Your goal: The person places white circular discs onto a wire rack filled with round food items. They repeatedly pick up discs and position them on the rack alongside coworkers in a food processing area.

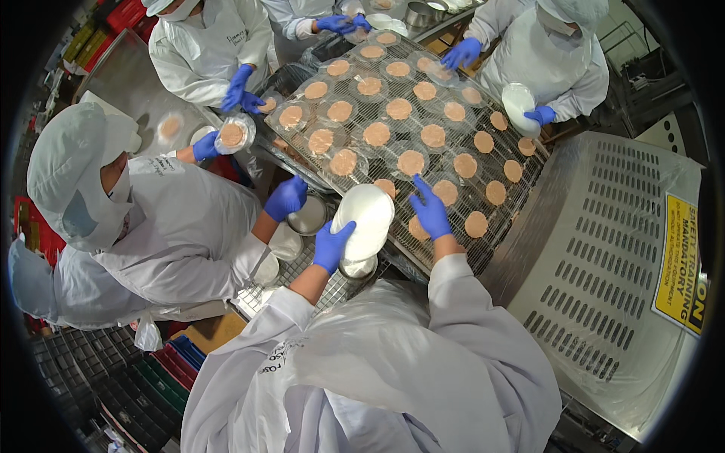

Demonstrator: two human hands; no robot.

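Observation:
In my left hand point(332, 248), gloved in blue, I grip a stack of white round sheets point(365, 221) by its left edge, just off the near side of the wire-mesh conveyor belt point(472, 208). Over the belt reaches my right hand point(432, 212), also in a blue glove, its fingers stretched out and nothing visible in them. Its fingertips are near a flat, round pinkish patty point(411, 163) that lies on a clear round film. Beside that hand is another patty point(445, 192). Several more patties lie across the belt, many on clear round films, those along the right side without visible film.
Metal tins point(308, 216) and more white discs point(285, 243) stand left of my left hand. A co-worker point(166, 219) at my left holds a patty on discs point(232, 136). Other co-workers line the far side. A slotted metal cover point(596, 257) rises at the right.

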